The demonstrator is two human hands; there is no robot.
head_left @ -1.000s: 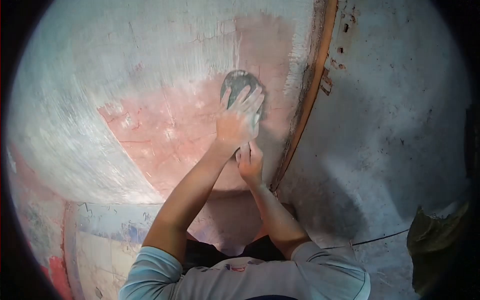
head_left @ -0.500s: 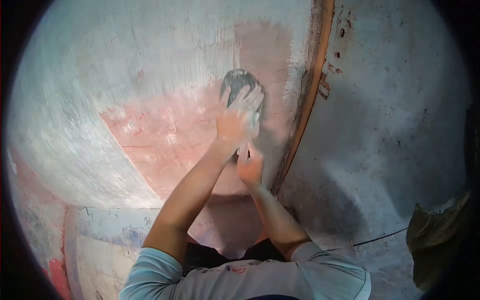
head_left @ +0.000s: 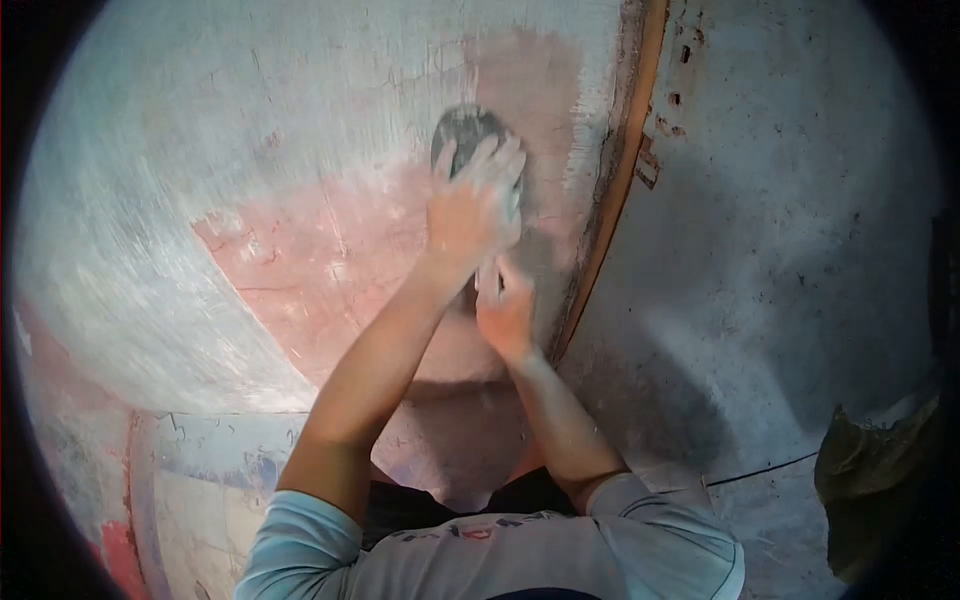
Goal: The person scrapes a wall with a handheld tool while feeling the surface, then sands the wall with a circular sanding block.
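Observation:
A dark, round-ended tool that looks like a sander (head_left: pixel 465 127) lies against a curved, scuffed surface (head_left: pixel 170 230), where a pink patch (head_left: pixel 325 255) borders pale grey-white. Over its top rests my left hand (head_left: pixel 473 205), dusted white, fingers spread across the body and gripping it. Just below, my right hand (head_left: pixel 505 308) is closed around the narrow rear end. Most of the tool's body and its underside are hidden by my hands.
A raised brown seam (head_left: pixel 622 190) runs down the right of the pink area. Beyond it is a grey panel (head_left: pixel 770 260) with small rusty marks and shadows. A torn, dark olive sheet (head_left: pixel 868 480) hangs at lower right.
Both hands and the sander have shifted a short way up the surface and slightly left. My grip looks the same.

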